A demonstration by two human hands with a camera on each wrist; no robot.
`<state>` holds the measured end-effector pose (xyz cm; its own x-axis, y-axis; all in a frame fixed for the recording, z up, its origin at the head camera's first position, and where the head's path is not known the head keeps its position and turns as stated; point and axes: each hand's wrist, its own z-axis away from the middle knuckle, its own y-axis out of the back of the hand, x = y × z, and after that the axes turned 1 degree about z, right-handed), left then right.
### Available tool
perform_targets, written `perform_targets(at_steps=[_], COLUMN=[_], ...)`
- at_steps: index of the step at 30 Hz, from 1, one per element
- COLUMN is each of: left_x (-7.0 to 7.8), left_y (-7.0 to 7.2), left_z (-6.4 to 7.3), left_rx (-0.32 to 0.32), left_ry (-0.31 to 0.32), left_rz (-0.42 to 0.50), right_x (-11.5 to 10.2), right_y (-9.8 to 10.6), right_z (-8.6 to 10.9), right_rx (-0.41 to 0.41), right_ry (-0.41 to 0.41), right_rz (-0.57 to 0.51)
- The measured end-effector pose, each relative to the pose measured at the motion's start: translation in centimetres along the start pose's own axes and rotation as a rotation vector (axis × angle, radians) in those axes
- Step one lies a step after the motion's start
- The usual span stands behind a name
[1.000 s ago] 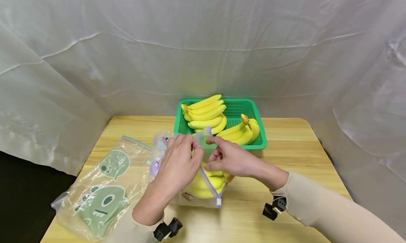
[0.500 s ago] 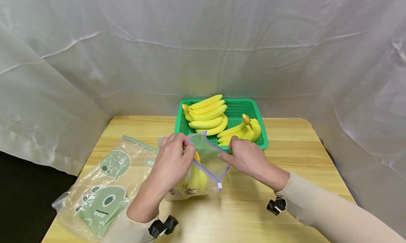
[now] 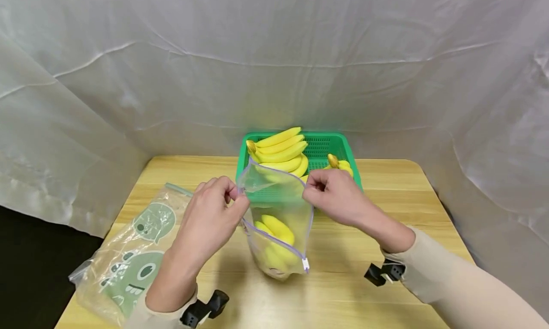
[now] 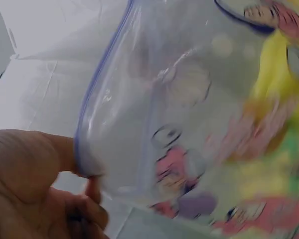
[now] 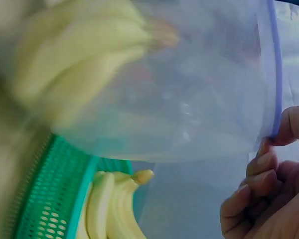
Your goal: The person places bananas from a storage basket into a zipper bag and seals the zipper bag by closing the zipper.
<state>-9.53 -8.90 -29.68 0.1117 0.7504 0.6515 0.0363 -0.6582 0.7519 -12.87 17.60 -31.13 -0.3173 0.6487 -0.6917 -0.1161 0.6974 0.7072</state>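
Note:
A translucent zip bag [image 3: 279,200] with a purple-edged mouth hangs between my two hands, its mouth spread wide. Inside, at the bottom, lies a bunch of bananas [image 3: 279,238]. My left hand [image 3: 212,210] pinches the left edge of the mouth between thumb and fingers; the left wrist view shows this pinch at the purple strip [image 4: 84,119] and cartoon prints on the bag's side. With thumb and curled fingers, my right hand [image 3: 336,195] pinches the opposite edge. A white slider [image 3: 305,264] sits at the near corner of the mouth.
Behind the bag, a green basket [image 3: 353,169] holds a banana bunch [image 3: 280,148] on the left and another bunch [image 3: 339,163] on the right, partly hidden by my right hand. A clear bag with a green monster print [image 3: 137,272] lies flat at left on the wooden table [image 3: 386,190].
The bag has been lifted and turned more upright, and its mouth pulled wider. My left hand moved left; my right hand, earlier off the edge, now pinches it. The bananas sit lower in the bag.

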Motion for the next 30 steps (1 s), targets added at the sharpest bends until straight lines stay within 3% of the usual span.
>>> perform_targets(at_steps=[6,10,13,18,22,25,30], left_x=[-1.1,-1.6,-1.4,-0.7,-0.5,-0.5,-0.3], left_y=[0.2,0.0,-0.2,-0.7,-1.3,-1.5,-1.2], left_z=[-0.2,-0.5,-1.5,-4.5,-6.2,-6.4,-4.3], left_rx=[-0.125,-0.167,-0.152,-0.134,-0.019,0.059,0.005], left_ry=[0.0,0.033,0.041,0.032,0.003,-0.003,-0.001], left_rz=[-0.237,-0.308,-0.324,-0.363,-0.439,-0.433,-0.369], right_x=[0.0,0.1,0.1,-0.2,-0.3,-0.5,-0.4], right_y=[0.0,-0.6,-0.9,-1.1,-1.2,-1.4,-1.8], right_z=[-0.9,-1.1,-1.2,-1.2,-1.3,-1.3,-1.4], right_rx=[-0.032,-0.027,-0.035,-0.058,-0.061,-0.061,-0.047], right_ry=[-0.038,-0.011,0.022,0.057,0.031,0.002,-0.039], right_rz=[0.147,0.236,0.263,0.271,0.285,0.29,0.307])
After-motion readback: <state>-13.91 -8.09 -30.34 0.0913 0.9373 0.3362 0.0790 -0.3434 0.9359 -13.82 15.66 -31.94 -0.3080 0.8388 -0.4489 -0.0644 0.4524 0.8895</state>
